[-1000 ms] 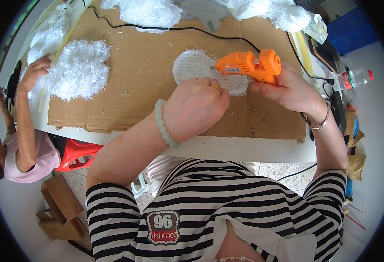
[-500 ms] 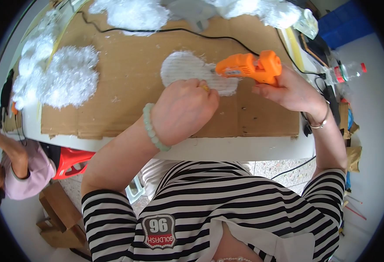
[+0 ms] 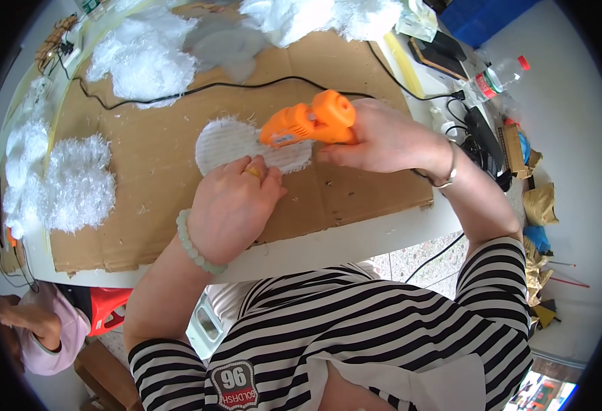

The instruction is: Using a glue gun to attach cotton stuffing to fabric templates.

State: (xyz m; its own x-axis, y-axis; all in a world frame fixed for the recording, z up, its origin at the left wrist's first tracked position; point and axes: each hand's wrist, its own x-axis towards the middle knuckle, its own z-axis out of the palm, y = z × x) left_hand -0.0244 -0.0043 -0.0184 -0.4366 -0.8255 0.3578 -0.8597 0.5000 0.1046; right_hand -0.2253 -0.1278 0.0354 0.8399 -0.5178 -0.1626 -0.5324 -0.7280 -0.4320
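A white fuzzy-edged fabric piece with a ribbed face lies flat on the brown cardboard. My left hand is closed at its near edge, the curled fingers pressed on it; the fingertips are partly hidden. My right hand grips an orange hot glue gun by its handle. The gun points left, and its nozzle end is low over the fabric piece; whether it touches cannot be told.
The cardboard sheet covers much of the white table. A black cord crosses it. White fluffy pieces lie left and a fluffy heap behind. A plastic bottle lies at right. Another person sits lower left.
The view has shifted, so the table sits further left and turned. My left fingers have loosened from a tight fist and reach onto the fabric piece. The glue gun stays over it.
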